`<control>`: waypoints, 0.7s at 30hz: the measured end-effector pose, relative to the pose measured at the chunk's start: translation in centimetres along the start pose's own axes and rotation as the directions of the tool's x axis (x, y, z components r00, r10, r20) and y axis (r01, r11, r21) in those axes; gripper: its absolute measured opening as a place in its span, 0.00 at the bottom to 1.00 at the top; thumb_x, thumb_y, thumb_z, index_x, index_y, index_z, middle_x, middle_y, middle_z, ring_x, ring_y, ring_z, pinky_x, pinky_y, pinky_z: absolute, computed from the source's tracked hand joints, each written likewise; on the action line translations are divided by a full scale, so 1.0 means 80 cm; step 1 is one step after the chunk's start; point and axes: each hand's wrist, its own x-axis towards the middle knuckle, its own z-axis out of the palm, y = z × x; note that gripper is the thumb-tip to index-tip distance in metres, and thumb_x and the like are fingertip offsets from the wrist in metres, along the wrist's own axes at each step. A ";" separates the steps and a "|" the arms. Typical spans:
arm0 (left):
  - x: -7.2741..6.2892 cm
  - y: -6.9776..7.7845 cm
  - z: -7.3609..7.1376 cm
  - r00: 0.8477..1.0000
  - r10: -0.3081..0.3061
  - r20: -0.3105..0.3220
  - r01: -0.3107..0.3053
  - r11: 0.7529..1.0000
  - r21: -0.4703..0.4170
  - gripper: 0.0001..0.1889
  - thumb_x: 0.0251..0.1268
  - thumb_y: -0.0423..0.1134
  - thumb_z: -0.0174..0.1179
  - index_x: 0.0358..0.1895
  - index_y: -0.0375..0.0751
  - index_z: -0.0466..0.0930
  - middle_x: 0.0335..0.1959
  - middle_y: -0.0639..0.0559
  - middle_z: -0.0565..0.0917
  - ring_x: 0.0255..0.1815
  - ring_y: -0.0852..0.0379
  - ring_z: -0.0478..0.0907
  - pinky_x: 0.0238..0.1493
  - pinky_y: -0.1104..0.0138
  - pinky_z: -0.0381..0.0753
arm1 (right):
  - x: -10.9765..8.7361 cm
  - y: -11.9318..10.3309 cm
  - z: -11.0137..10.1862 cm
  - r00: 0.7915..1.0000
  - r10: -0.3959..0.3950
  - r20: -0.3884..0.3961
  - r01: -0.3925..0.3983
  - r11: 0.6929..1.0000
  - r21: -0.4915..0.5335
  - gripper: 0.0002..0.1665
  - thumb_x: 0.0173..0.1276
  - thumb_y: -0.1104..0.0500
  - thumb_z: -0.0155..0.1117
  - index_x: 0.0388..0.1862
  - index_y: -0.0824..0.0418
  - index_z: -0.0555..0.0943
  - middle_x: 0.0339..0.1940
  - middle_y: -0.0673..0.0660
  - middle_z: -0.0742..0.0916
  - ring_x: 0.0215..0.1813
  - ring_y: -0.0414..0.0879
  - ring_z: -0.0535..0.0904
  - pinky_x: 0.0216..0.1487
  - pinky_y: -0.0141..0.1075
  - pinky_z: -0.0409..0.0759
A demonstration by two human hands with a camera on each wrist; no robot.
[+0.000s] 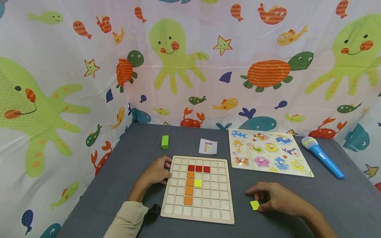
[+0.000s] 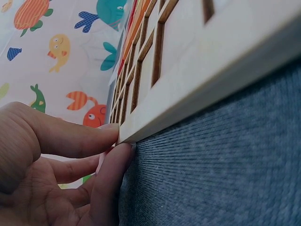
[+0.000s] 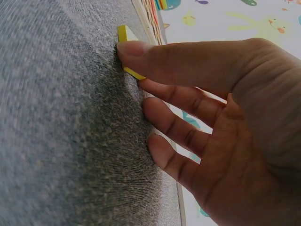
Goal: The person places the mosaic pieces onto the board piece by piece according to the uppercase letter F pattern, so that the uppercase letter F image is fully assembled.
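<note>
A wooden grid board [image 1: 197, 218] lies on the table, with red squares [image 1: 198, 169] in a row, orange squares [image 1: 189, 191] in a column below and one yellow square [image 1: 197, 183] beside that column. At the board's left edge my left hand [image 1: 156, 172] pinches the rim; the left wrist view shows thumb and finger meeting at its corner. To the right of the board, my right hand [image 1: 276, 198] holds a yellow tile [image 1: 254, 205] low at the tabletop, thumb against one edge. My right index finger is mostly hidden behind the thumb in the right wrist view.
Behind the board are a green block [image 1: 165, 142] and a small pattern card [image 1: 208, 146]. An animal peg puzzle [image 1: 269, 150] and a blue toy microphone [image 1: 322, 157] lie at the back right. A printed curtain [image 1: 190, 66] surrounds the grey table [image 1: 113, 185].
</note>
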 end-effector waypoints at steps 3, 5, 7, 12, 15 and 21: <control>0.000 0.000 0.000 1.000 -0.001 0.002 0.001 1.000 -0.001 0.29 0.65 0.23 0.65 0.70 0.32 0.72 0.55 0.40 0.76 0.42 0.48 0.82 0.36 0.55 0.90 | 0.001 0.000 0.001 1.000 -0.001 -0.014 0.000 1.000 -0.020 0.24 0.66 0.55 0.80 0.60 0.52 0.86 0.41 0.53 0.82 0.42 0.43 0.77 0.39 0.32 0.76; 0.000 0.000 0.000 1.000 0.000 0.001 0.000 1.000 -0.002 0.29 0.65 0.23 0.65 0.70 0.32 0.72 0.55 0.40 0.76 0.42 0.48 0.82 0.36 0.55 0.90 | 0.002 0.000 0.001 1.000 -0.003 -0.023 0.002 0.999 -0.033 0.23 0.65 0.55 0.80 0.59 0.53 0.87 0.41 0.52 0.83 0.42 0.42 0.78 0.39 0.32 0.77; 0.000 0.001 0.000 1.000 0.002 -0.002 -0.002 1.000 -0.002 0.29 0.65 0.23 0.65 0.70 0.31 0.72 0.55 0.40 0.76 0.42 0.48 0.82 0.36 0.55 0.90 | 0.002 0.001 0.001 1.000 -0.005 -0.031 0.003 0.999 -0.044 0.23 0.65 0.54 0.80 0.58 0.52 0.87 0.41 0.52 0.83 0.42 0.41 0.78 0.40 0.31 0.77; -0.001 0.001 0.000 1.000 0.001 -0.004 -0.001 1.000 -0.001 0.29 0.65 0.23 0.65 0.69 0.32 0.72 0.55 0.40 0.76 0.42 0.48 0.82 0.36 0.55 0.90 | 0.001 0.001 0.000 0.999 -0.021 -0.042 0.019 0.998 -0.060 0.23 0.63 0.54 0.81 0.57 0.52 0.87 0.42 0.50 0.83 0.43 0.41 0.78 0.41 0.31 0.78; -0.001 0.002 0.000 1.000 0.002 -0.007 -0.002 1.000 -0.002 0.29 0.65 0.23 0.65 0.69 0.32 0.72 0.55 0.40 0.76 0.42 0.48 0.82 0.36 0.55 0.90 | 0.000 0.000 0.000 0.998 -0.031 -0.047 0.028 0.997 -0.065 0.23 0.63 0.54 0.81 0.57 0.54 0.87 0.41 0.49 0.83 0.42 0.40 0.78 0.40 0.32 0.78; -0.002 0.002 0.000 1.000 0.012 -0.012 -0.012 1.000 -0.005 0.29 0.64 0.22 0.65 0.70 0.30 0.72 0.55 0.39 0.77 0.43 0.47 0.82 0.36 0.54 0.90 | 0.000 0.000 0.001 0.998 -0.007 -0.063 0.003 0.998 -0.068 0.22 0.64 0.54 0.80 0.56 0.56 0.87 0.40 0.50 0.83 0.41 0.39 0.78 0.38 0.32 0.78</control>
